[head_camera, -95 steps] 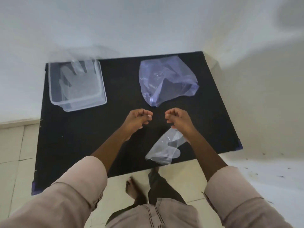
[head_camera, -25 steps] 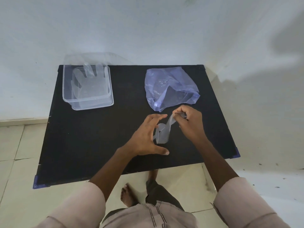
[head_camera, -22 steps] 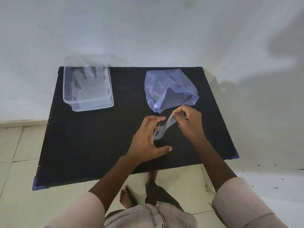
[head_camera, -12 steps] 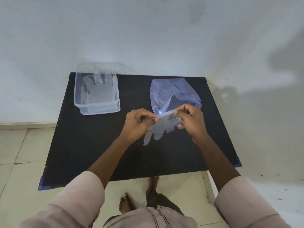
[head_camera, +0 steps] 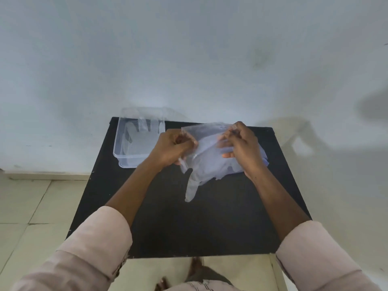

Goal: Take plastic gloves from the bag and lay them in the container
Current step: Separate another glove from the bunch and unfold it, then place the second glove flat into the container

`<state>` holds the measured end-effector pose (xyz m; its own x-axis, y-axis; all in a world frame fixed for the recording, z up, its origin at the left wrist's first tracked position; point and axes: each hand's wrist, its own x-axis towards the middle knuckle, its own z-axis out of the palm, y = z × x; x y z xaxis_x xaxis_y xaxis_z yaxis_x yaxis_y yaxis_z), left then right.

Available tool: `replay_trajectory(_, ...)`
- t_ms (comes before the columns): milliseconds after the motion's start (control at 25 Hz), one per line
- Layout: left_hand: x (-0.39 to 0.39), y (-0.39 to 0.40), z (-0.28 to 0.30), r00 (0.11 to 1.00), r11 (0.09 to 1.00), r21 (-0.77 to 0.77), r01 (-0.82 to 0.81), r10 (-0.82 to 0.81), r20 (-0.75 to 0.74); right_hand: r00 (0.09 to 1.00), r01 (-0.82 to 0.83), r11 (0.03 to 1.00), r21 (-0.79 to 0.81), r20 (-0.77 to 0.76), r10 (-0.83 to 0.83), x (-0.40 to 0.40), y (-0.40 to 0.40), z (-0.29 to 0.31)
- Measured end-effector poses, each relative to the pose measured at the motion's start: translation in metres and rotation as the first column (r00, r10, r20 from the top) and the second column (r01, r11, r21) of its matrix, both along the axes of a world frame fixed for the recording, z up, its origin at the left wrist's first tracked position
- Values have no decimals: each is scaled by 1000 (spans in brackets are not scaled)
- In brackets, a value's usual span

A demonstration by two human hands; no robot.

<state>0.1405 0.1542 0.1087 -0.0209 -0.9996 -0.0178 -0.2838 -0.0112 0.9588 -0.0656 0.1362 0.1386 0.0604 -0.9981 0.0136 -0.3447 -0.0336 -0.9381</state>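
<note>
A thin clear plastic glove (head_camera: 206,162) hangs spread between both hands above the black table (head_camera: 168,223), its fingers pointing down. My left hand (head_camera: 172,149) pinches its cuff on the left, and my right hand (head_camera: 241,147) pinches the cuff on the right. The bluish plastic bag (head_camera: 265,159) lies on the table behind the glove and my right hand, mostly hidden. A clear plastic container (head_camera: 123,156) stands at the table's far left corner with gloves (head_camera: 140,137) lying flat inside it.
A white wall runs right behind the table. Beige floor tiles (head_camera: 31,202) lie to the left and in front. My feet show below the table's near edge. The container is just left of my left hand.
Both hands have risen and drawn apart with the glove, stretching it wide open. The view has tilted upward, so the table sits lower in frame.
</note>
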Motion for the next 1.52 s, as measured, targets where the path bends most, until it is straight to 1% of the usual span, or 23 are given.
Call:
replay_trajectory(40, 7, -5, 2, 993, 1000, 21, 17, -19, 120, 1000, -15, 1000, -7, 23, 15, 2, -7, 2)
replay_trajectory(80, 15, -10, 3, 973, 996, 76, 37, -53, 224, 999, -28, 1000, -7, 31, 28, 3, -15, 5)
replay_trajectory(120, 23, -14, 4, 950, 986, 153, 60, -104, 296, 998, -41, 999, 0, 48, 41, 3, -22, 7)
replay_trajectory(160, 31, -18, 5, 929, 971, 224, 85, -158, 334, 997, -53, 999, 1, 58, 53, 4, -30, 8)
replay_trajectory(200, 37, -21, 6, 923, 957, 268, 108, -196, 331, 995, -64, 998, 0, 71, 64, 5, -37, 9)
replay_trajectory(280, 41, -27, 14, 957, 950, 282, 133, -197, 213, 994, -84, 996, -2, 76, 84, 7, -51, 9)
replay_trajectory(360, 34, -37, 24, 988, 962, 241, 130, -146, 52, 992, -99, 995, -7, 84, 99, 10, -67, 10)
replay_trajectory(440, 21, -50, 34, 998, 972, 227, 58, -48, -50, 990, -115, 993, -13, 84, 115, 12, -82, 12)
replay_trajectory(560, 9, -64, 40, 972, 948, 310, -77, 141, -189, 988, -149, 988, -37, 35, 151, 13, -96, 9)
replay_trajectory(600, 7, -67, 41, 964, 934, 338, -117, 189, -189, 985, -166, 985, -39, 28, 168, 13, -101, 7)
replay_trajectory(640, 7, -69, 41, 966, 921, 353, -162, 221, -134, 983, -181, 983, -38, 21, 182, 13, -105, 4)
replay_trajectory(680, 8, -71, 41, 971, 912, 352, -210, 236, -32, 981, -194, 980, -35, 14, 195, 13, -108, 1)
replay_trajectory(720, 10, -72, 41, 966, 906, 337, -257, 236, 102, 979, -205, 978, -27, 5, 205, 14, -111, -1)
replay_trajectory(800, 16, -74, 43, 920, 910, 293, -292, 184, 347, 976, -217, 976, -6, 0, 217, 20, -115, -6)
replay_trajectory(840, 21, -76, 43, 898, 916, 286, -281, 146, 414, 976, -218, 976, 0, -4, 218, 24, -117, -8)
replay_trajectory(880, 26, -77, 42, 893, 918, 295, -263, 115, 436, 976, -218, 976, 3, -12, 218, 29, -118, -10)
replay_trajectory(920, 31, -78, 41, 901, 918, 310, -249, 102, 422, 976, -216, 976, 6, -22, 216, 33, -119, -11)
replay_trajectory(960, 36, -79, 38, 921, 913, 328, -241, 109, 374, 977, -212, 977, 9, -34, 213, 39, -120, -11)
replay_trajectory(1080, 51, -83, 28, 974, 902, 371, -221, 185, 132, 981, -182, 983, 13, -63, 182, 58, -120, -11)
replay_trajectory(1160, 61, -87, 21, 967, 900, 375, -222, 252, -31, 985, -156, 987, 25, -68, 158, 70, -118, -10)
replay_trajectory(1280, 75, -92, 10, 906, 889, 382, -254, 357, -228, 988, -143, 987, 70, -53, 147, 86, -116, -13)
replay_trajectory(1360, 85, -96, 0, 886, 900, 357, -250, 362, -290, 993, -113, 987, 111, -17, 115, 98, -115, -18)
replay_trajectory(1520, 106, -104, -15, 881, 924, 321, -207, 319, -349, 990, -71, 976, 204, 136, 43, 122, -114, -26)
